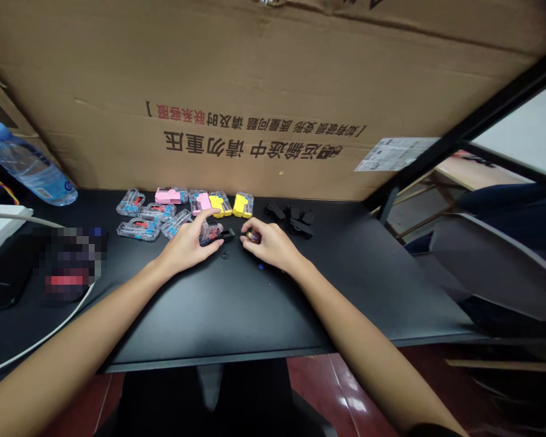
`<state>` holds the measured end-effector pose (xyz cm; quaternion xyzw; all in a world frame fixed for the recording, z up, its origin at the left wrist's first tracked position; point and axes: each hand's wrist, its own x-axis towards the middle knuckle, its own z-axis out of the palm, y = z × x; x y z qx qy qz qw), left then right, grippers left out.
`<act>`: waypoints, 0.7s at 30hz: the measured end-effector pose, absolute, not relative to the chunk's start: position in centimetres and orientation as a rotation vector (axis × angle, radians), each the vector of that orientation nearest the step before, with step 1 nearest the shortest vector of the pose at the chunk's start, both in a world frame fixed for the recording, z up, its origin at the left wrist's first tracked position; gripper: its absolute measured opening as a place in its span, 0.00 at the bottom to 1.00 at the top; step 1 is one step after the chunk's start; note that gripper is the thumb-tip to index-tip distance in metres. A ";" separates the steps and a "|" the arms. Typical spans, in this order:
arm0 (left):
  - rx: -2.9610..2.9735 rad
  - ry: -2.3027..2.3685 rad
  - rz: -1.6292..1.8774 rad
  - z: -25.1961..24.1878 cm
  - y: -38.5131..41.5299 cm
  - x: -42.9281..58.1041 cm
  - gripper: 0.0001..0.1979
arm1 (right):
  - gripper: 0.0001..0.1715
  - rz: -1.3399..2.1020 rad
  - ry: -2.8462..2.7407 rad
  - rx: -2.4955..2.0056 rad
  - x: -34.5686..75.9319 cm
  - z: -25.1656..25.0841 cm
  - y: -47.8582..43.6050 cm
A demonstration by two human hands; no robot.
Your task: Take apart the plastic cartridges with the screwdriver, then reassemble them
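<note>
My left hand (188, 243) is curved around a small clear plastic case (212, 229) with red parts inside. A black piece (225, 235) sticks out from between its thumb and fingers toward the right. My right hand (273, 243) pinches a small amber, shiny thing (253, 237) whose kind I cannot make out, most of it hidden by the fingers. Between the hands a small dark ring (225, 255) lies on the table, and a tiny blue round piece (261, 266) is just below my right hand.
Several clear cases (139, 229), some with pink (168, 195) or yellow parts (242, 205), lie behind my left hand. Black plastic parts (295, 220) are piled at the right. A cardboard sheet (255, 79) walls the back. A water bottle (31, 164) and white cable (84, 297) are at left.
</note>
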<state>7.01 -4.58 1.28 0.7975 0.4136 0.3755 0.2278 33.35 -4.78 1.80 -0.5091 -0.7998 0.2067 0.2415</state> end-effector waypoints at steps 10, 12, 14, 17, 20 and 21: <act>2.170 1.137 1.037 1.2 -4.5 7.0 0.31 | 0.04 0.720 -2.363 -1.145 30.8 2.1 -6.4; 2.172 1.142 1.036 1.2 -4.5 7.0 0.31 | 0.05 0.727 -2.360 -1.130 30.9 2.0 -6.4; 2.176 1.145 1.036 1.2 -4.5 7.0 0.31 | 0.06 0.719 -2.346 -1.121 30.9 2.0 -6.5; 2.193 1.144 1.047 1.1 -4.4 7.0 0.31 | 0.08 0.705 -2.331 -1.103 30.8 1.9 -6.7; 2.212 1.169 1.079 1.2 -4.4 7.0 0.30 | 0.10 0.705 -2.330 -1.089 30.5 1.9 -6.9; 2.214 1.184 1.098 1.2 -4.4 7.0 0.30 | 0.10 0.702 -2.332 -1.088 30.4 1.9 -7.0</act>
